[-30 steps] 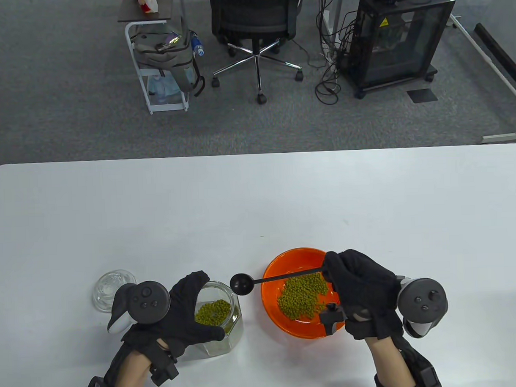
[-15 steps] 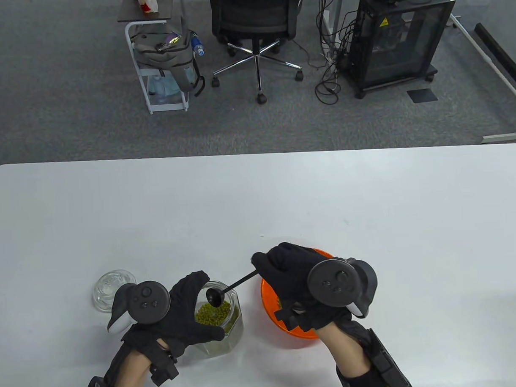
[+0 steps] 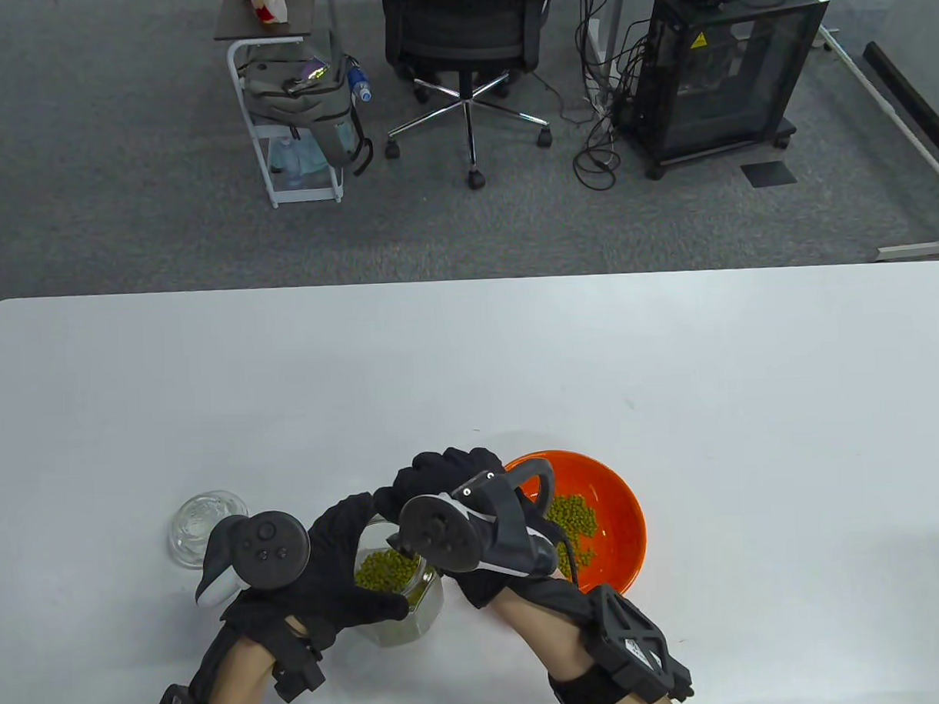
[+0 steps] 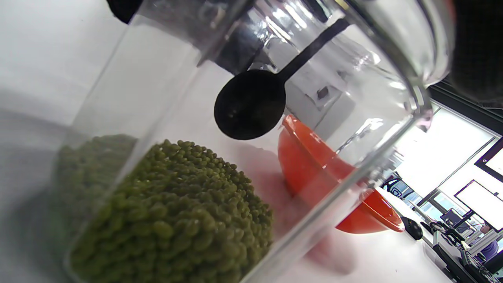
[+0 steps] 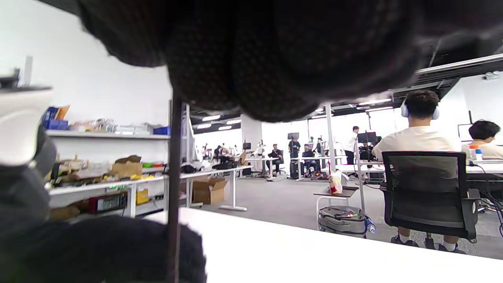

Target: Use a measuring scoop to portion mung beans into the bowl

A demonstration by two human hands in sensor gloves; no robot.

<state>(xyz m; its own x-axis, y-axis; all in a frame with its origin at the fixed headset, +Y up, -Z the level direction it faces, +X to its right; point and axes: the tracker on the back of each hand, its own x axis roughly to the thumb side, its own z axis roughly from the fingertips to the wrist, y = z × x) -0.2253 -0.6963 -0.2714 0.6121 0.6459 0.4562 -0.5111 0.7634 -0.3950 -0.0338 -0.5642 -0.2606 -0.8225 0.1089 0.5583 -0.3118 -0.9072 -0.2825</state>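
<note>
Beans, small, round and olive green, lie heaped in the bottom of a clear glass jar at the lower centre of the table view. The left wrist view looks through the jar's wall: the pile fills only its lower part, and a black measuring scoop hangs inside above the pile, not touching it, its round bowl dull and dark and its thin straight handle running up toward the jar's mouth at the upper right of that frame.

The left hand wraps its fingers and thumb round the jar from the left side, a firm grip on the glass. The right hand sits over the jar's mouth, knuckles up, its tracker covering much of the opening in the table view. In the right wrist view its curled fingers fill the top of the frame and the scoop's handle drops straight down from them, so this hand pinches the scoop.

Just right of the jar on the white worktop stands an orange bowl holding a loose patch of the same green beans. A round glass lid lies at the lower left, partly behind the left hand's tracker.
</note>
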